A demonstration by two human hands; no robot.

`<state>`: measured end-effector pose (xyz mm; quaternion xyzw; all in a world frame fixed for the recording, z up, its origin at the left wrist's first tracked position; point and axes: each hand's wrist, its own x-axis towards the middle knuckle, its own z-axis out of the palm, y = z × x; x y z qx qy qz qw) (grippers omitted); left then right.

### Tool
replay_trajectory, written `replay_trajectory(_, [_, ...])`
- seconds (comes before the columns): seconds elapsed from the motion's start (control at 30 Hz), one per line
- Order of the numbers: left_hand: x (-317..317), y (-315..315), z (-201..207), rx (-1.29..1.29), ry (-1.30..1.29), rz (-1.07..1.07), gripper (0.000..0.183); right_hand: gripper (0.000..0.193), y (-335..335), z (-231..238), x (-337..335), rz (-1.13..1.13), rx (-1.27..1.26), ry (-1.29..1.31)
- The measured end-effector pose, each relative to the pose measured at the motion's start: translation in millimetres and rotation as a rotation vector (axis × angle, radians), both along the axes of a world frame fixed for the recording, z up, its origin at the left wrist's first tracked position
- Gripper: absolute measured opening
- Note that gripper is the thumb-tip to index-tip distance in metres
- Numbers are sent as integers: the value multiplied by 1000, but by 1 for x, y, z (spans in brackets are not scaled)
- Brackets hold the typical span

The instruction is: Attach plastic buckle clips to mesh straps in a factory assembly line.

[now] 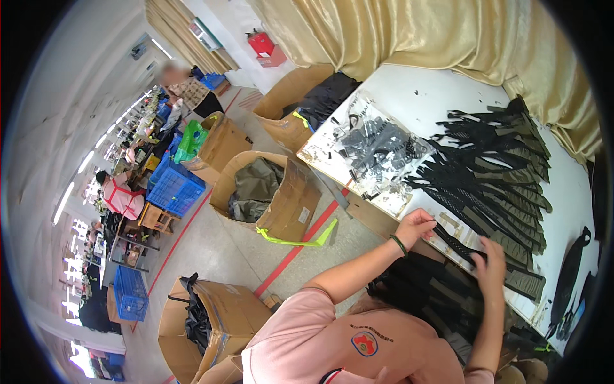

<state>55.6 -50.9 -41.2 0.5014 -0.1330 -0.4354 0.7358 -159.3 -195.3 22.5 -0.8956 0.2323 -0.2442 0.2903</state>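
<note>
Over the near edge of the white table (427, 75), a black mesh strap (453, 242) stretches between my hands. My left hand (417, 225) pinches its narrow end. Closed around the other stretch is my right hand (491, 264), its fingers partly hiding the strap. Just beyond lies a fanned-out pile of black straps (476, 150) with wide olive ends (526, 137) toward the right. A clear plastic bag with small dark plastic buckles (382, 146) rests left of the pile. More dark straps (435, 291) hang or lie below the table edge, partly behind my arms.
Cardboard boxes with dark fabric stand on the left: one by the table (281, 131), one with olive cloth (291, 205), one nearer (240, 313). Blue crates (176, 191) and other people are farther left. A gold curtain (409, 32) hangs behind the table.
</note>
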Motion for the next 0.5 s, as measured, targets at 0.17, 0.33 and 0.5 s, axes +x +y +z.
replay_trajectory(0.17, [-17, 0, 6, -65, -130, -123, 8, 21, 33, -17, 76, 321, 510, -99])
replay_trajectory(0.33, [33, 1, -11, 16, -268, -134, 6, 15, 15, -78, 80, 256, 759, -50])
replay_trajectory(0.5, [157, 10, -41, 360, -1039, 155, 18, 16, 27, -72, 85, 270, 930, -127])
